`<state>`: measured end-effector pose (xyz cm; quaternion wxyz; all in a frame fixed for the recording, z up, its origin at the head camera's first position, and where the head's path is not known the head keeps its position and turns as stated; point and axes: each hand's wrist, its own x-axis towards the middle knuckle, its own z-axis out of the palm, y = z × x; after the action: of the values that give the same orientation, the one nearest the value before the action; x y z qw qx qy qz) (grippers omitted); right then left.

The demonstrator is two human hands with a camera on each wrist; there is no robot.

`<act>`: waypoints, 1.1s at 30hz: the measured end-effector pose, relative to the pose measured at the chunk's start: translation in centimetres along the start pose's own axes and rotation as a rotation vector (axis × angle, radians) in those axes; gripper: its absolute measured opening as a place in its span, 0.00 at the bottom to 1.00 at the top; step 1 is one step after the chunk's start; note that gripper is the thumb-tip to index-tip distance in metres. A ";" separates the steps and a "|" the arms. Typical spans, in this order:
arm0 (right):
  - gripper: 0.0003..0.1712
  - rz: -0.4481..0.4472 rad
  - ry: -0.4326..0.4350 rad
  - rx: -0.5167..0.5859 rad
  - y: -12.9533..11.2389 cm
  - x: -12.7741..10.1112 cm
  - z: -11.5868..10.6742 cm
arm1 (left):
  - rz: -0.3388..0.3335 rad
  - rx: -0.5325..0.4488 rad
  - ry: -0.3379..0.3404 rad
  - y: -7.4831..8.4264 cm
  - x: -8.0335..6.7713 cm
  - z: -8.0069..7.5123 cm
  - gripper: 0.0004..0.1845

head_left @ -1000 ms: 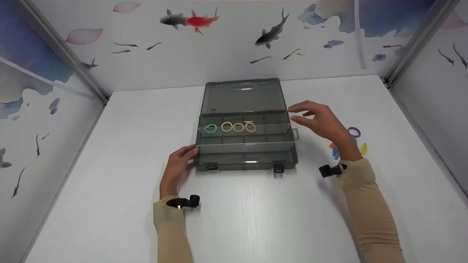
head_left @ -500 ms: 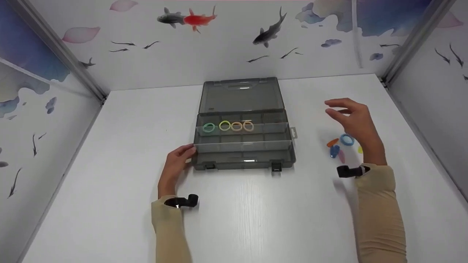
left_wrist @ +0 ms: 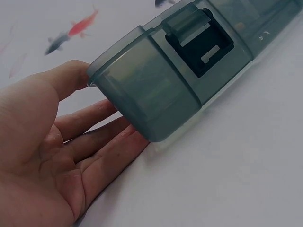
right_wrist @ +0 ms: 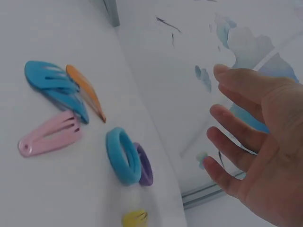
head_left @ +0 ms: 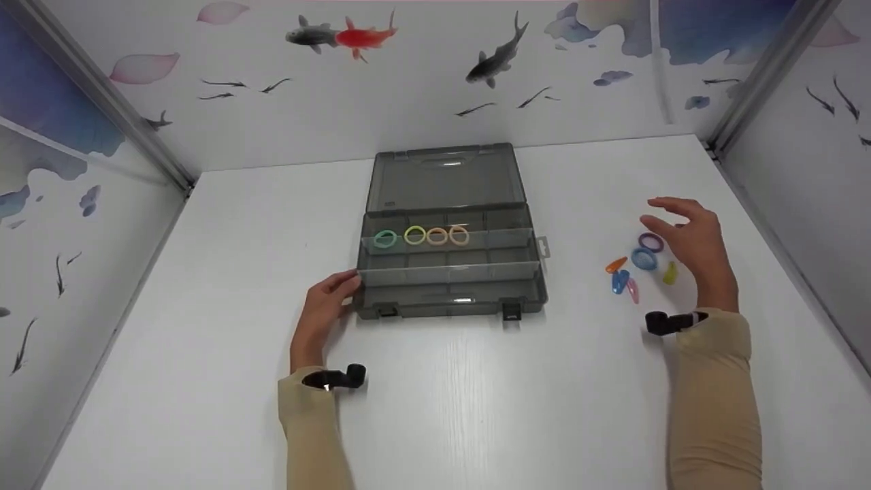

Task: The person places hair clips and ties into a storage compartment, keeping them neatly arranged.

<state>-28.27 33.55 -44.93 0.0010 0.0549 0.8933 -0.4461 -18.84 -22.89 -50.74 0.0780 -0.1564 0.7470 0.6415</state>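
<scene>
Your right hand (head_left: 697,246), empty and loose, has moved farther from the open gray organizer box (head_left: 449,260) in the middle, so now it's by the purple hair tie (right_wrist: 148,170) at right. Your left hand (head_left: 322,310) touches the box's left side, fingers relaxed.

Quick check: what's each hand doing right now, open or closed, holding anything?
Left hand: open, fingers and thumb touching the box's left side.
Right hand: open, holding nothing.
</scene>
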 end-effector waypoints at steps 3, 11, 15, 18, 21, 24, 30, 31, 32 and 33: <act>0.37 0.090 -0.029 -0.012 1.3 0.1 -0.2 | -0.004 -0.003 -0.004 0.0 0.0 0.1 0.26; 0.31 0.222 -0.085 -0.010 3.1 -0.1 0.1 | 0.009 0.006 -0.005 0.0 0.1 0.1 0.26; 0.31 0.240 -0.098 -0.009 3.7 0.0 0.1 | 0.005 -0.003 -0.002 0.1 -0.1 0.1 0.25; 0.32 0.252 -0.101 -0.012 4.0 0.0 0.0 | 0.003 -0.011 0.001 0.1 -0.1 0.1 0.26; 0.33 0.237 -0.106 -0.027 4.0 0.1 0.0 | 0.004 0.007 0.007 0.1 -0.1 0.0 0.26; 0.34 0.202 -0.120 -0.054 4.0 0.1 0.0 | -0.006 0.037 0.023 0.2 -0.1 0.0 0.26; 0.37 0.147 -0.137 -0.105 3.9 0.1 0.3 | -0.027 0.046 0.029 0.2 -0.1 0.0 0.26; 0.37 0.145 -0.135 -0.105 3.9 0.1 0.3 | -0.026 0.042 0.027 0.1 -0.1 0.0 0.27; 0.37 0.141 -0.133 -0.109 3.9 0.2 0.4 | -0.024 0.040 0.025 0.2 -0.1 0.0 0.27; 0.37 0.137 -0.131 -0.111 3.9 0.3 0.4 | -0.022 0.038 0.026 0.2 0.0 0.1 0.27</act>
<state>-28.16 35.57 -48.34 0.0931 0.0864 0.9087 -0.3976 -18.87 -22.80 -50.57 0.0785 -0.1714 0.7581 0.6242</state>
